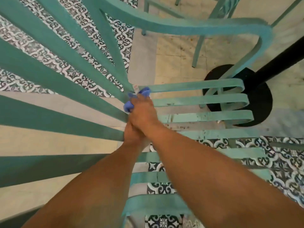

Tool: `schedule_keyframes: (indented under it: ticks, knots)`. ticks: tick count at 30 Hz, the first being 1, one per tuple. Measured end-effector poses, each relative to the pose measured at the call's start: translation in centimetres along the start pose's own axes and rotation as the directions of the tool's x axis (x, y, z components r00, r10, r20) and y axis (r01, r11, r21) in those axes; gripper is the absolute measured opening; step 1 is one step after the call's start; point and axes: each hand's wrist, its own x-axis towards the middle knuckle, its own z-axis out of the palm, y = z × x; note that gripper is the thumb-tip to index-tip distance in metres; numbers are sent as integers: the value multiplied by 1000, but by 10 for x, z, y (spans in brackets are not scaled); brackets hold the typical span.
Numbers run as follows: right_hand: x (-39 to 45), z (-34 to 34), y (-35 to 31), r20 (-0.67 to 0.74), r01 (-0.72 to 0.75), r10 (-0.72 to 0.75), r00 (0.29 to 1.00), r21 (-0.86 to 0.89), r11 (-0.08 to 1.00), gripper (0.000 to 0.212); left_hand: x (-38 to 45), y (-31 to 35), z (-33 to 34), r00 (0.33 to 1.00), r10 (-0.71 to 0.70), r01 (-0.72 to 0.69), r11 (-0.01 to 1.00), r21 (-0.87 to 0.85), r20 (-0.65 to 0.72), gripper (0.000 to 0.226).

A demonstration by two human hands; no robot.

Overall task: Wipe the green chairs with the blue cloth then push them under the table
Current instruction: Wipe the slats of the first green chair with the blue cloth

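I look straight down on a green slatted metal chair [202, 100]; its back slats fan out to the left and its seat slats run to the right. My right hand [143, 109] is shut on the blue cloth [130, 106] and presses it where the back slats meet the seat. Blue cloth also sticks out past the fingers at the top. My left hand [131, 134] lies just under the right one, against the base of the back slats; its fingers are hidden, so its grip cannot be read.
A black table post with a round base [256, 99] stands on the floor at the right, under the seat's front edge. A second green chair [212, 18] stands beyond it at the top. The floor has patterned tiles [105, 38] and plain beige slabs.
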Motion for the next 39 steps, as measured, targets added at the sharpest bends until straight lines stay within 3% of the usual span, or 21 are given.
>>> schedule_keyframes:
  ticks: [1, 4, 7, 9, 12, 15, 18, 21, 23, 25, 27, 30, 32, 35, 37, 39]
  knots:
    - [1, 0, -4, -4, 27, -27, 1000, -24, 999, 52, 1, -1, -1, 999, -31, 31, 999, -23, 17, 42]
    - [-20, -26, 59, -67, 8, -19, 998, -164, 987, 51, 11, 1, 3, 978, 155, -191, 934, 301, 138, 43]
    - [-76, -74, 163, -207, -236, 197, 958, -182, 955, 47, 11, 10, -12, 970, 162, -211, 929, 303, 180, 53]
    - [-103, -115, 216, -277, -437, 389, 879, -142, 888, 31, 10, 9, -9, 970, 172, -222, 914, 339, 170, 54]
    - [-90, -135, 231, -260, -576, 537, 803, -102, 811, 29, 11, 8, -5, 971, 164, -214, 920, 330, 174, 56]
    - [-58, -82, 159, -242, -468, 439, 865, -74, 881, 34, 11, 8, -4, 974, 166, -209, 919, 333, 152, 54]
    - [-39, -14, 56, -68, -150, 153, 986, 49, 988, 39, 10, 7, -1, 969, 184, -229, 919, 322, 165, 41]
    - [-38, -19, 60, 1, 12, -12, 1000, -36, 999, 55, 10, 4, 0, 970, 189, -231, 914, 333, 155, 42]
    - [-68, -46, 117, -42, -7, 2, 999, -120, 993, 55, 10, 6, -2, 972, 181, -222, 915, 336, 150, 53]
    - [-114, -82, 186, -150, -168, 140, 979, -191, 967, 52, 10, 8, -3, 971, 175, -219, 919, 327, 160, 57]
    - [-151, -116, 238, -163, -336, 304, 939, -236, 912, 45, 11, 6, -2, 970, 183, -227, 919, 323, 162, 58]
    - [-155, -121, 247, -228, -555, 511, 829, -210, 805, 35, 11, 7, -3, 968, 178, -229, 915, 331, 178, 58]
    - [-137, -90, 200, -249, -457, 399, 882, -253, 853, 35, 11, 7, -2, 970, 182, -227, 914, 337, 160, 56]
    - [-101, -17, 90, -116, -147, 129, 985, -159, 976, 45, 12, 4, -1, 970, 184, -227, 916, 330, 157, 43]
    - [-87, 9, 44, -80, -74, 63, 995, -137, 988, 50, 14, 2, 2, 963, 214, -259, 906, 334, 166, 39]
    - [-90, 0, 55, -101, -38, 22, 995, -154, 987, 52, 14, 0, 1, 962, 226, -265, 908, 324, 154, 37]
